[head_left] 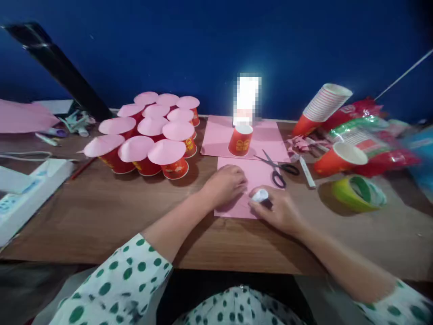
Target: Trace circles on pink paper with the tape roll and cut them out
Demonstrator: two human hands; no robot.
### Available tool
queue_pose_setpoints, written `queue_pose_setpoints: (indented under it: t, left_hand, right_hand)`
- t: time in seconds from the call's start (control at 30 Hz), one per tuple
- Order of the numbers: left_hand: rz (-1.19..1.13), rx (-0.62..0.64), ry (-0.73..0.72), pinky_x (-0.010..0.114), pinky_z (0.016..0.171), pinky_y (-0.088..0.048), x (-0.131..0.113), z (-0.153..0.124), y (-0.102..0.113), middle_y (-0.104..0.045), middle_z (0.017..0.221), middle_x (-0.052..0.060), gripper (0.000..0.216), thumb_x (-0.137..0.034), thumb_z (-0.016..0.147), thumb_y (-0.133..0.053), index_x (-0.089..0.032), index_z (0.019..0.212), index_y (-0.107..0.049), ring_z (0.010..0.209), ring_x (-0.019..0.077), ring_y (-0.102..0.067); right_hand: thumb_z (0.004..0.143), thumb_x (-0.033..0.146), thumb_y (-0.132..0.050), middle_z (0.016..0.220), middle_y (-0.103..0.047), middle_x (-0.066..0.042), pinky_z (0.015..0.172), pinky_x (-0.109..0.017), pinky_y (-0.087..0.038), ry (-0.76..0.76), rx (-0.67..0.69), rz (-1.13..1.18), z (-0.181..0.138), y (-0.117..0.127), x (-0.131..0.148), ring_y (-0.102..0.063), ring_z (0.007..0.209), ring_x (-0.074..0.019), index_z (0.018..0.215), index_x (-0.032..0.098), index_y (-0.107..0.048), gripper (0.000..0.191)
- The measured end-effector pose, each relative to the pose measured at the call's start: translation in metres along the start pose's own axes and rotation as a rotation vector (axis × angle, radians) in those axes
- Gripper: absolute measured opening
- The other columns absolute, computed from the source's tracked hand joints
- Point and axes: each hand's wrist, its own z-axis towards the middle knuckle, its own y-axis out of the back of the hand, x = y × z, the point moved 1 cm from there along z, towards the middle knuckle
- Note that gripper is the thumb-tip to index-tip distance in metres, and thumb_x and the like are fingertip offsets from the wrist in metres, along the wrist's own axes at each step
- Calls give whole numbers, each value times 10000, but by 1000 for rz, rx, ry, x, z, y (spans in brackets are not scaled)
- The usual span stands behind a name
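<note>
My left hand [226, 184] rests on a pink paper sheet [260, 174] at the table's front, its fingers bent down against the paper; the fingertips are partly hidden. On the same sheet, my right hand [280, 208] is closed around a small white-topped cylinder [260, 195], whose kind I cannot make out. Black-handled scissors [276, 167] lie half spread just beyond my right hand. An upright red paper cup [241, 141] with gold print stands behind my hands on a larger pink sheet [214, 135].
Several red cups topped with pink paper cones [167, 152] fill the left. At right are stacked cups [323, 108], a tilted cup [340, 158], a yellow-green tape roll [355, 193], a white stick-like object [306, 171] and plastic packages [368, 135]. A power strip [34, 194] lies far left.
</note>
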Motion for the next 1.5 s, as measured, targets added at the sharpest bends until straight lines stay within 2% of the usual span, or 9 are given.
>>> queue_pose_setpoints:
  t: [0.27, 0.4, 0.53, 0.7, 0.93, 1.03, 1.2, 1.33, 1.5]
  left_hand:
    - [-62, -21, 48, 327, 879, -420, -1, -1, 2, -618, 973, 75, 168, -280, 828, -549, -179, 854, -681, 966, 199, -539]
    - [-98, -31, 55, 329, 856, -432, -2, -2, 4, -618, 975, 73, 142, -269, 816, -564, -189, 855, -675, 959, 202, -544]
    - [-123, -52, 44, 326, 854, -430, -3, -2, 4, -622, 969, 78, 130, -258, 809, -572, -183, 848, -672, 949, 201, -549]
    - [-138, -65, 20, 334, 865, -431, -2, -3, 3, -618, 1025, 80, 187, -224, 808, -556, -194, 969, -646, 974, 203, -546]
    - [-78, -62, 40, 324, 874, -425, -2, -4, 2, -617, 1055, 72, 352, -55, 758, -471, -182, 1059, -603, 1001, 199, -538]
    - [-58, -56, 45, 324, 868, -420, -5, -3, 7, -620, 1032, 73, 265, -149, 805, -499, -184, 1046, -604, 978, 199, -541]
    - [71, -32, 149, 354, 830, -412, -12, -2, 16, -600, 950, 71, 297, -431, 804, -549, -212, 992, -618, 903, 217, -534]
    - [238, -36, 392, 359, 756, -416, -14, -5, 19, -547, 938, 98, 469, -576, 778, -497, -195, 1025, -611, 909, 256, -503]
    - [286, 9, 400, 346, 714, -407, -11, -7, 17, -535, 903, 93, 426, -548, 787, -500, -187, 976, -623, 889, 252, -488]
  right_hand:
    - [811, 287, -546, 633, -590, 5, 551, -242, -399, -58, 13, 74, 0, 8, 3, -529, 567, -133, 736, 191, -579, 127]
    - [791, 296, -562, 607, -572, 19, 462, -228, -401, -260, -334, 442, 2, 22, -19, -518, 502, -117, 757, 192, -567, 110]
    - [757, 298, -609, 604, -541, 37, 398, -182, -321, -275, -737, 760, 12, 44, -39, -446, 461, -72, 792, 195, -589, 111]
    - [705, 288, -677, 731, -639, 4, 462, -178, -400, -350, -893, 732, 17, 58, -53, -585, 603, -101, 905, 195, -594, 235]
    - [762, 344, -624, 937, -690, -70, 752, -370, -509, -332, -673, 320, 16, 56, -64, -653, 841, -218, 1079, 192, -562, 357]
    - [800, 363, -569, 931, -689, -78, 770, -395, -499, -298, -536, 158, 20, 63, -54, -646, 838, -232, 1056, 182, -595, 314]
    - [815, 324, -540, 1075, -640, -90, 858, -380, -436, -212, -554, -260, 41, 80, -41, -572, 988, -247, 1054, 196, -628, 285]
    - [865, 303, -471, 1098, -633, -97, 866, -335, -402, -347, -302, -647, 61, 73, -49, -550, 1021, -245, 1073, 196, -627, 282]
    - [888, 302, -432, 1105, -625, -154, 788, -313, -423, -468, -211, -763, 74, 59, -61, -565, 1004, -259, 1007, 142, -652, 296]
